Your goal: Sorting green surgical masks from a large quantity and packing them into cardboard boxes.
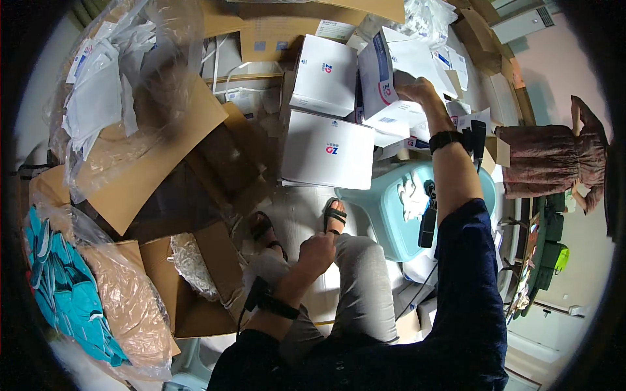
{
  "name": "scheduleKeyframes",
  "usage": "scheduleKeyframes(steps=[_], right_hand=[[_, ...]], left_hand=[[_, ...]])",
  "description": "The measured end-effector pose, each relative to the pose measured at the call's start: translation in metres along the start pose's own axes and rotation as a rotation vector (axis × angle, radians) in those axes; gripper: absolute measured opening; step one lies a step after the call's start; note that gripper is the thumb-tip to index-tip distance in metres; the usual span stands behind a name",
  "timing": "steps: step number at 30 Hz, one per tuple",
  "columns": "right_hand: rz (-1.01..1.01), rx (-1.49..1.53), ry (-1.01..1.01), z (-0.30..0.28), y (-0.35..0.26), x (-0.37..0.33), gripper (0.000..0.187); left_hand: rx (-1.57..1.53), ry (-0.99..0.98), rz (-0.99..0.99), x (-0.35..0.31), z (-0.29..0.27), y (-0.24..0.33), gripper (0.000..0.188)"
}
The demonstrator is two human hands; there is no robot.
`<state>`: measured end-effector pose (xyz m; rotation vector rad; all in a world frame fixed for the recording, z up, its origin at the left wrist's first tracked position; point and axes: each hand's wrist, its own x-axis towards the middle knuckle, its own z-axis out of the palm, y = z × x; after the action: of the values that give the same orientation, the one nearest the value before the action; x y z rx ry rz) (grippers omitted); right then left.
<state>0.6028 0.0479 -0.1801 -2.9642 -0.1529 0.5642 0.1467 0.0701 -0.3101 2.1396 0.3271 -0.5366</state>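
My right hand (420,91) reaches forward to an open white cardboard box (376,75) with a blue and red print, its fingers closed on the box's edge; the fingertips are partly in shadow. Beside that box stand two more white boxes, a closed one (324,75) behind and another white box (328,146) in front. Down by my knees, my left hand (317,253) is closed in a fist, with nothing showing in it. Both wrists wear black straps with small dark devices.
A light-blue plastic stool (385,215) stands to the right, bearing a crumpled white item (413,195) and a black device (428,225). Opened brown cartons (156,163) and plastic bags crowd the left, one with teal cloth items (65,287). Another person (541,159) stands at far right.
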Motion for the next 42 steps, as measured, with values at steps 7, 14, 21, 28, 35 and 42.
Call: scheduleKeyframes(steps=[7, 14, 21, 28, 35, 42], right_hand=[[-0.156, -0.017, 0.105, 0.000, -0.010, -0.020, 0.042], [-0.479, -0.198, 0.387, -0.007, 0.026, -0.037, 0.026], [-0.579, 0.033, 0.496, -0.019, 0.037, -0.096, 0.019], [-0.220, 0.056, 0.713, -0.039, 0.088, -0.110, 0.020], [-0.218, -0.253, 0.480, -0.007, 0.090, -0.114, 0.078], [-0.190, 0.031, 0.328, 0.034, 0.034, -0.097, 0.090]], left_hand=[[-0.036, 0.104, 0.012, 0.003, 0.006, -0.006, 0.026], [-0.033, 0.093, 0.018, 0.003, 0.005, -0.009, 0.025], [0.014, 0.134, 0.085, 0.001, 0.006, -0.010, 0.025], [0.011, 0.198, 0.016, -0.005, 0.016, -0.037, 0.026], [0.052, 0.247, 0.038, 0.001, 0.019, -0.045, 0.028], [0.001, 0.087, -0.009, 0.005, -0.004, -0.016, 0.027]])
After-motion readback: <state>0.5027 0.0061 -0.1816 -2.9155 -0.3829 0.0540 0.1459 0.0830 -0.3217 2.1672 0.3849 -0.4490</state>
